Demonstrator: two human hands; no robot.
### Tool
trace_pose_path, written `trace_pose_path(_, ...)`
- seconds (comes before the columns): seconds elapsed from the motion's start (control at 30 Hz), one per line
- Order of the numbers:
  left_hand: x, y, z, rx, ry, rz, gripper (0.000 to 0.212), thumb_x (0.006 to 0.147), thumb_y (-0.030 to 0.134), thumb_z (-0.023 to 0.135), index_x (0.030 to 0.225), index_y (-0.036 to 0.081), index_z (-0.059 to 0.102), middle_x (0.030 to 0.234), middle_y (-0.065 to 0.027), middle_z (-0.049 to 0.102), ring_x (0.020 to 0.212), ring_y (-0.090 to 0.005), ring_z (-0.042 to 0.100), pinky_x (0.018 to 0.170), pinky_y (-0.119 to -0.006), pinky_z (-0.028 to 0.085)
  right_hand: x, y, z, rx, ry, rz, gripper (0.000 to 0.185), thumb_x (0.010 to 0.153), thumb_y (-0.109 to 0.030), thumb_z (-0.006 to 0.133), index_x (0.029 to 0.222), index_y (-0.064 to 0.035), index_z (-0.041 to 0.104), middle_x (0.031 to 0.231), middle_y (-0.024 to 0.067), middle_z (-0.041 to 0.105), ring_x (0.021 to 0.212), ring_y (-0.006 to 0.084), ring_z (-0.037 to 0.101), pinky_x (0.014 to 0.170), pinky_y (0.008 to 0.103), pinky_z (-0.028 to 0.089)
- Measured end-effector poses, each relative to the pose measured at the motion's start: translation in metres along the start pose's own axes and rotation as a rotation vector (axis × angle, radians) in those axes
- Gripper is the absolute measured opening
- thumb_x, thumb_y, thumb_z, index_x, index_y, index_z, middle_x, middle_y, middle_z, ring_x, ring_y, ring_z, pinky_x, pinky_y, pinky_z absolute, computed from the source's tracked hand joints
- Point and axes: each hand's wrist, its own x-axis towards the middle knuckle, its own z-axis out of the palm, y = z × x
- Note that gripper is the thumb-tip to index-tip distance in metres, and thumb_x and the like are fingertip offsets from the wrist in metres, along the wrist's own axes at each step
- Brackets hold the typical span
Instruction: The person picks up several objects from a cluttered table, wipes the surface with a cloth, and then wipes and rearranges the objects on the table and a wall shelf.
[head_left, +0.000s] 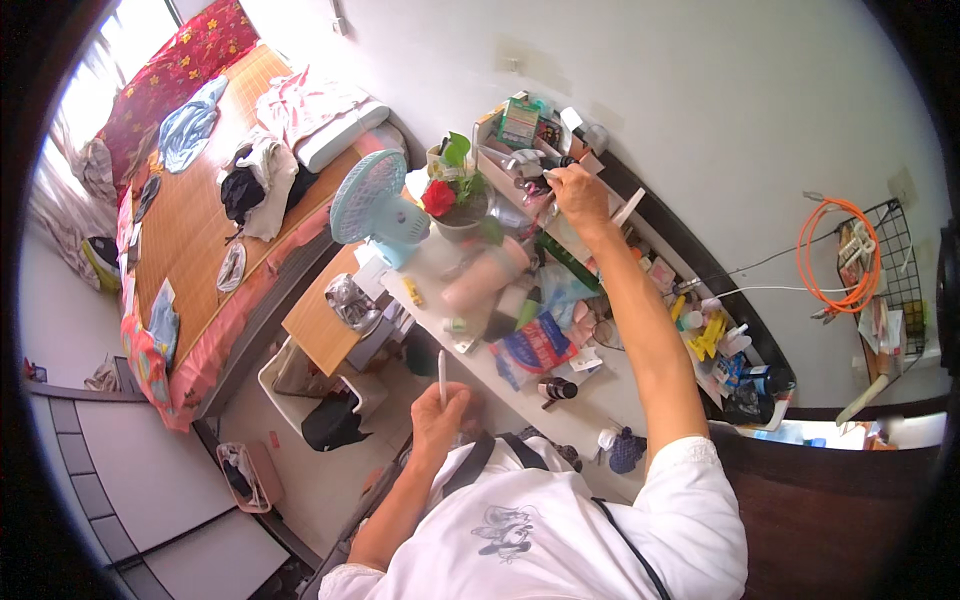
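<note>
My left hand (436, 421) is closed around a slim white pen-like stick (442, 375), which points upward in front of my chest. Stretched out over the table, my right hand (581, 196) is at an open-topped pale organizer (499, 156) by the wall. Its fingertips are beside dark and silvery items (534, 165) in a compartment; whether they grip one is too small to tell. Near that hand are a green box (519, 122) in the organizer and a potted plant (463, 214) with a red flower (439, 198).
A light-blue fan (379, 206) stands left of the plant. A pink cylinder (486, 276), a red-and-blue packet (534, 343) and a dark bottle (557, 388) lie on the white table (517, 405). Orange cable (804, 255) hangs at right. A bed (195, 225) bears clothes.
</note>
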Motion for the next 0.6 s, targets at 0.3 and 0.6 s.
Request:
trace_pose_path(0.3, 0.006, -0.012, -0.012, -0.080, 0.046, 0.111, 0.014, 0.090, 0.013, 0.070, 0.098, 0.002, 0.065, 0.071, 0.0057, 0.053, 0.057, -0.0024, 0.040, 0.049, -0.019, 0.029, -0.001, 0.000, 0.051, -0.268, -0.045, -0.087, 0.013, 0.090, -0.022, 0.058, 0.087, -0.0104, 0.064, 0.088, 0.0127, 0.064, 0.082, 0.0353, 0.067, 0.071, 0.0465, 0.054)
trace_pose_path(0.6, -0.002, -0.004, 0.005, 0.007, -0.057, 0.027, 0.014, 0.091, 0.017, 0.068, 0.098, 0.004, 0.065, 0.082, 0.0017, 0.060, 0.065, -0.0046, 0.054, 0.051, -0.021, 0.050, -0.009, -0.008, 0.041, -0.145, -0.116, 0.056, 0.028, 0.086, -0.023, 0.064, 0.110, -0.0115, 0.056, 0.100, 0.0138, 0.064, 0.091, 0.0378, 0.066, 0.077, 0.0481, 0.054)
